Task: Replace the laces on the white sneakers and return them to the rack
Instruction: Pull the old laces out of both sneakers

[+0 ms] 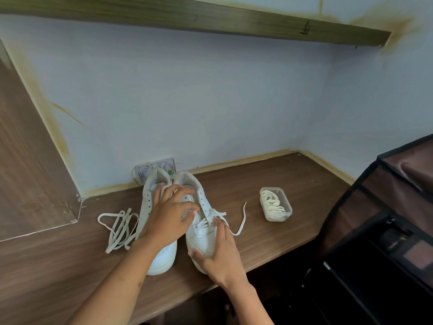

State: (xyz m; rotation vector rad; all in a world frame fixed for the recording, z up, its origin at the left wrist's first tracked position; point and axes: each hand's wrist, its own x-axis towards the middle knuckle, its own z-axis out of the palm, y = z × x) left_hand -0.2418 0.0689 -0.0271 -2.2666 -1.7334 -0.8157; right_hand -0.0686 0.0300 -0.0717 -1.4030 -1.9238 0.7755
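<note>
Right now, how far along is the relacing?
Done: the left sneaker looks unlaced, and a loose lace lies on the desk beside it. In hand: the right sneaker is only partly laced; the left hand reaches over its opening while the right hand steadies the toe. Left: fresh laces wait in the plastic tub; relacing both shoes and racking them.

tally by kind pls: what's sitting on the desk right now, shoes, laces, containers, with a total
White sneakers: 2, left sneaker and right sneaker
Loose lace on the desk: 1, loose lace
Lace partly threaded in the right sneaker: 1, threaded lace
Clear plastic tubs: 1, tub, holding bundled laces, count unclear
Total: 5
</note>
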